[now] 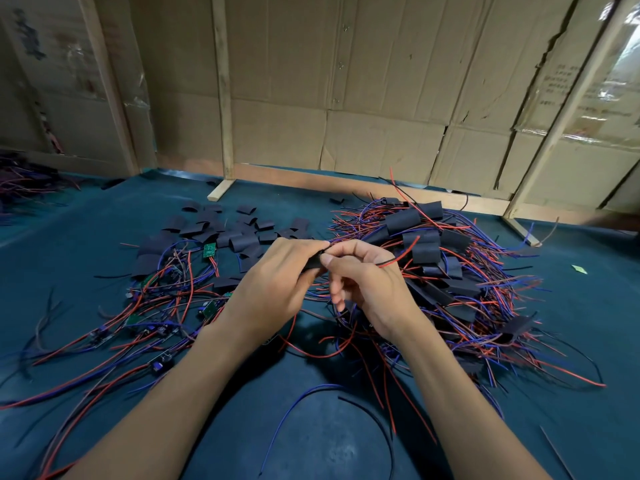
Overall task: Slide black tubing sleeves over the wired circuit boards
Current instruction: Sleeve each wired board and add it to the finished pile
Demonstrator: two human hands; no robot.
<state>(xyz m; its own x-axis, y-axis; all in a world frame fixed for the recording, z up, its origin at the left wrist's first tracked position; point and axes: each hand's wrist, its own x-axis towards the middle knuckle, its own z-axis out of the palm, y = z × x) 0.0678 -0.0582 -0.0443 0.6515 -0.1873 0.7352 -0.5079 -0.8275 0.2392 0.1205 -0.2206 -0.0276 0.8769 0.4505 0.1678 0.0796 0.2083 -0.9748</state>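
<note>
Both hands working one black sleeve right in the middle of the wire mess.

The left hand (277, 282) has its fingers curled around a black tubing sleeve (314, 263), held just above the teal mat (311, 445), and the right hand (367, 282) pinches at the sleeve's end with thumb and forefinger, a red wire (401, 254) poking out past its knuckles. Can't tell if a board is inside yet. Loose empty sleeves (239, 233) lie scattered at the far left, bare wired circuit boards (209, 251) in a tangle near left, and a pile of already sleeved boards (426, 244) on the right. Cardboard wall (346, 81) stands at the far edge.
</note>
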